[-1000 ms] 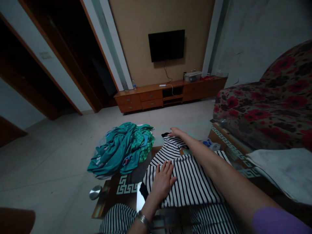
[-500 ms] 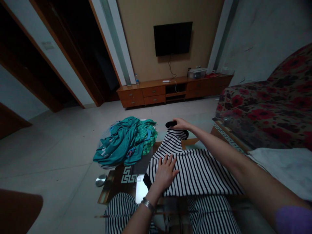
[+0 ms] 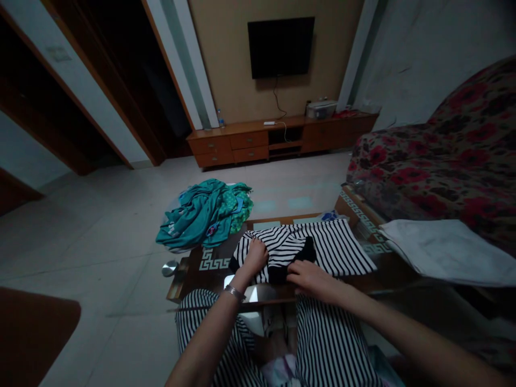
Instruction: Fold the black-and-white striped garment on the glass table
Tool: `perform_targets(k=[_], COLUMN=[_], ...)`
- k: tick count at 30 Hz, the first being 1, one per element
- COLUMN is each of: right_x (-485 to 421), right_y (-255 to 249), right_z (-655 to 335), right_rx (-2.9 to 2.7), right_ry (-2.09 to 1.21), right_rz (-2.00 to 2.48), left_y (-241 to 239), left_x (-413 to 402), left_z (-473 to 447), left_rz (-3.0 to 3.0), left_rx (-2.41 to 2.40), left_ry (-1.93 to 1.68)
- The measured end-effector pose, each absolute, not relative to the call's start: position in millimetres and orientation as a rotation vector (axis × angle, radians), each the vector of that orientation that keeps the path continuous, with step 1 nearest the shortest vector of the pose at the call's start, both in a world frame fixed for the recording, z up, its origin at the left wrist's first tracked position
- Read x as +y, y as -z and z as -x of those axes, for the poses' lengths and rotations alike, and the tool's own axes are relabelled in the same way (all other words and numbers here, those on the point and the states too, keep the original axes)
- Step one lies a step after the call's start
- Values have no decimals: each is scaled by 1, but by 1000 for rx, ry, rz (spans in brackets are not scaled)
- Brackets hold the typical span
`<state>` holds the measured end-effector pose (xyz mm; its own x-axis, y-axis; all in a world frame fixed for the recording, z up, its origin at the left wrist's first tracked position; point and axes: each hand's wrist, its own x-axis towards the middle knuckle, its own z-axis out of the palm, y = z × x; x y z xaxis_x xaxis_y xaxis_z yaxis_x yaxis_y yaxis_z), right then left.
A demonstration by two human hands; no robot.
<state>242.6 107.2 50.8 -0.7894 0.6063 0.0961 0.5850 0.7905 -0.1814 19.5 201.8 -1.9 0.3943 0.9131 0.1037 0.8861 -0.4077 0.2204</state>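
A black-and-white striped shirt point(image 3: 338, 247) with black trim lies across the low glass-topped table point(image 3: 217, 262), one sleeve folded back over its body toward me. My left hand point(image 3: 256, 257) rests on the shirt's left part, fingers curled down into the fabric. At the folded sleeve's black cuff, my right hand point(image 3: 308, 277) has its fingers closed on the cloth; the fingertips are partly hidden. Under the near left edge of the shirt, a white shiny flat object point(image 3: 256, 293) is partly visible.
A pile of teal and green clothes point(image 3: 205, 215) sits at the table's far left corner. White folded cloth point(image 3: 443, 250) lies to the right, before a flowered sofa point(image 3: 407, 156). A round metal knob point(image 3: 170, 268) sticks out at the left. Beyond stands a TV cabinet point(image 3: 250, 145).
My right hand has brought the sleeve from the far side toward me, folding it over the shirt. The left hand's spread fingers have curled. The view has tilted slightly down.
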Motion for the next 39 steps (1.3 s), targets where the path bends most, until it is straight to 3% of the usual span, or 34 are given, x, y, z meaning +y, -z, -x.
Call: perform_targets(k=[10, 17, 26, 33, 39], right_x=[150, 174, 163, 210, 280], right_y=[-18, 8, 28, 4, -5], right_z=[-297, -293, -314, -305, -253], right_rx=[-2279, -2227, -2153, -2131, -2295], right_ry=[-268, -323, -369, -321, -378], right_rz=[1257, 1391, 1314, 1541, 1393], left_y=[-4, -28, -10, -33, -22], left_x=[202, 179, 170, 183, 192], left_z=[46, -3, -23, -42, -90], left_rz=[-2447, -2536, -2564, -2571, -2485], left_rx=[1575, 1768, 1484, 1522, 1808], left_ry=[-413, -679, -89, -210, -438])
